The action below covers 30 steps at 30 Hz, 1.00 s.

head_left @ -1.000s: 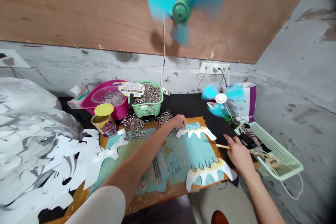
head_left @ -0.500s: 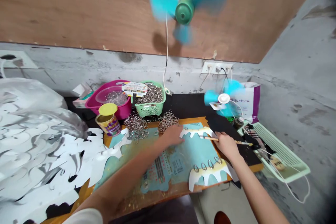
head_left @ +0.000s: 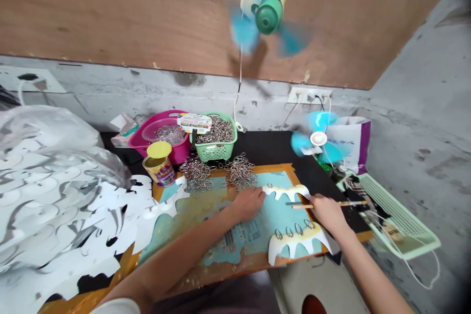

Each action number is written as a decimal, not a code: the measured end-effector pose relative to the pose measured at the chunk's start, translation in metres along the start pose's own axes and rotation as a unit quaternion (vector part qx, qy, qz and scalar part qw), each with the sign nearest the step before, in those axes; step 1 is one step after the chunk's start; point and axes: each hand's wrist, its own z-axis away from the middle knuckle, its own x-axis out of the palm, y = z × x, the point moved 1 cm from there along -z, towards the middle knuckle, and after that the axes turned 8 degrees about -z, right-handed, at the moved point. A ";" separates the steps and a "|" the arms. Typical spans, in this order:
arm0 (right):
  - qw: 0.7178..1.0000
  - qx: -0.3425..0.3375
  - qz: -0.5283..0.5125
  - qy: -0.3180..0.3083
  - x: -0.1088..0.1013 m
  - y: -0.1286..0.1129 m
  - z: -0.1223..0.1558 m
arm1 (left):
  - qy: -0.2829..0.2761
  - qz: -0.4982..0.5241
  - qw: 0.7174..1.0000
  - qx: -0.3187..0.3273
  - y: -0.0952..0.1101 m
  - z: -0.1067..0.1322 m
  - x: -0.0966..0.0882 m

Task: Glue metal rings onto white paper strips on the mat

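My left hand (head_left: 249, 202) rests fingers down on the teal work board (head_left: 206, 211), its fingertips at the left end of a white scalloped paper cutout (head_left: 289, 191). My right hand (head_left: 327, 212) is closed on a thin wooden brush (head_left: 333, 204), whose tip lies over that cutout. A second scalloped cutout (head_left: 298, 244) with several metal rings set along its top lies near the board's front edge. Loose metal rings (head_left: 240, 172) are heaped just beyond my left hand.
A green basket (head_left: 215, 138) of rings, a pink tub (head_left: 162, 135) and a yellow-lidded can (head_left: 160, 163) stand at the back. White paper cutouts (head_left: 73, 216) pile up at left. A small blue fan (head_left: 318, 140) and a green tray (head_left: 401, 221) sit at right; another fan (head_left: 268, 10) hangs overhead.
My left hand drew back from the far ring pile to the cutout's left end. My right hand brought the brush from the board's right edge over the cutout.
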 end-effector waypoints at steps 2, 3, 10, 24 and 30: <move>1.000 -0.008 0.008 -0.006 0.002 0.004 0.007 | 0.008 0.005 1.000 0.000 0.002 0.002 -0.002; 1.000 -0.012 0.012 -0.007 0.003 0.005 0.009 | 0.010 0.007 1.000 0.001 0.003 0.002 -0.002; 0.999 -0.032 0.012 -0.006 0.007 0.010 0.015 | 0.013 0.041 0.999 0.025 0.002 -0.001 0.006; 0.998 -0.061 0.010 -0.017 0.002 0.019 0.020 | 0.012 0.064 0.998 0.025 0.013 0.002 -0.003; 0.998 -0.055 -0.010 -0.013 0.010 0.022 0.022 | -0.011 0.026 0.996 -0.083 0.030 -0.010 -0.003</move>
